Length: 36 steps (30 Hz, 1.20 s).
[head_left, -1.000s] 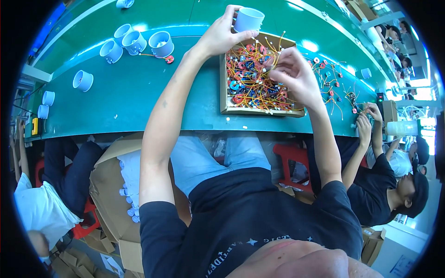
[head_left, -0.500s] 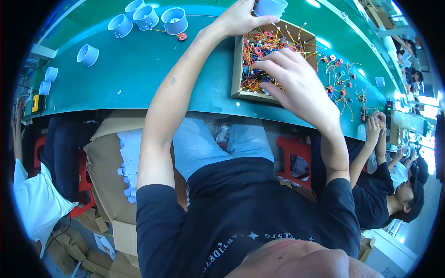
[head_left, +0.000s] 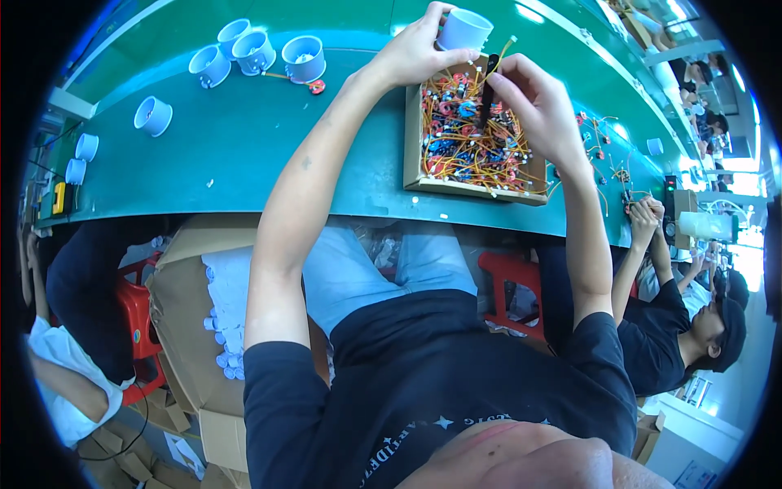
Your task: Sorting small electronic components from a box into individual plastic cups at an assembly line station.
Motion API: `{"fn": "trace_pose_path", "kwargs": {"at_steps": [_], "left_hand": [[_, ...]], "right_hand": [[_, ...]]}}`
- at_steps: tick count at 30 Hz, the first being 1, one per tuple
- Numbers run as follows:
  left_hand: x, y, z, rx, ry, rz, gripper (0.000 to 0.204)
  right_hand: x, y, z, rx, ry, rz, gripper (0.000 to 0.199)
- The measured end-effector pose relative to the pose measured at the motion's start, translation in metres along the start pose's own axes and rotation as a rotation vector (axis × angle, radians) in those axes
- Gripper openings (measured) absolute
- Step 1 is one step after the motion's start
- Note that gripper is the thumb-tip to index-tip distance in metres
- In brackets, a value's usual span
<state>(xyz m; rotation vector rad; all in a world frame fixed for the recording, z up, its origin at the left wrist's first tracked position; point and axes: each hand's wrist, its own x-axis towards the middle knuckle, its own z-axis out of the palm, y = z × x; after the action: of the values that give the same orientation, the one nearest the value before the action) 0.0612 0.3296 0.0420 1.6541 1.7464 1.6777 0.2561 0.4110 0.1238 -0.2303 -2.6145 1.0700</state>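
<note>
At top centre, the cup (head_left: 466, 31) is smooth plastic with a soft sheen; below it, plastic-coated wires (head_left: 476, 155) lie in a matt cardboard box (head_left: 413, 134). The table (head_left: 220, 155) is smooth and glossy, catching glare near the top. Lower centre, the shirt (head_left: 440, 367) is matt cloth, the jeans (head_left: 338, 265) faded denim. Lower left, the carton (head_left: 175, 326) is dull, creased cardboard.

I can see a red plastic stool (head_left: 140, 314) left of the big brown cardboard carton (head_left: 175, 295), with a second red plastic stool (head_left: 498, 271) and a black-capped person (head_left: 658, 342) rightward.

Red stools (head_left: 140, 314) stand along a green workbench (head_left: 220, 138) reflecting light.
</note>
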Motion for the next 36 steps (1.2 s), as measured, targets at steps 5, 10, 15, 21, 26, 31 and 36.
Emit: {"fn": "trace_pose_path", "kwargs": {"at_steps": [5,10,15,21,26,31,36], "left_hand": [[-0.001,-0.006,0.004,0.059,0.023,0.001,0.074],[0.001,-0.004,0.003,0.038,-0.006,-0.005,0.074],[0.001,-0.006,0.003,0.058,0.008,0.024,0.073],[0.003,-0.003,-0.001,-0.065,-0.029,-0.027,0.069],[0.001,0.007,0.003,-0.069,-0.005,-0.050,0.067],[-0.004,0.005,0.007,-0.188,0.076,-0.060,0.064],[-0.006,0.001,0.014,-0.180,0.220,-0.057,0.063]], "right_hand": [[-0.011,0.012,0.013,0.085,0.152,-0.047,0.017],[-0.016,-0.003,-0.001,0.230,0.252,-0.026,0.015],[-0.022,0.004,-0.024,0.326,0.420,-0.083,0.012],[-0.022,0.004,-0.023,0.362,0.576,-0.178,0.010],[-0.013,0.018,-0.040,0.549,0.420,-0.049,0.009],[0.045,0.014,-0.043,0.656,0.152,0.116,0.009],[0.164,0.001,-0.034,0.545,0.049,0.029,0.016]]}}
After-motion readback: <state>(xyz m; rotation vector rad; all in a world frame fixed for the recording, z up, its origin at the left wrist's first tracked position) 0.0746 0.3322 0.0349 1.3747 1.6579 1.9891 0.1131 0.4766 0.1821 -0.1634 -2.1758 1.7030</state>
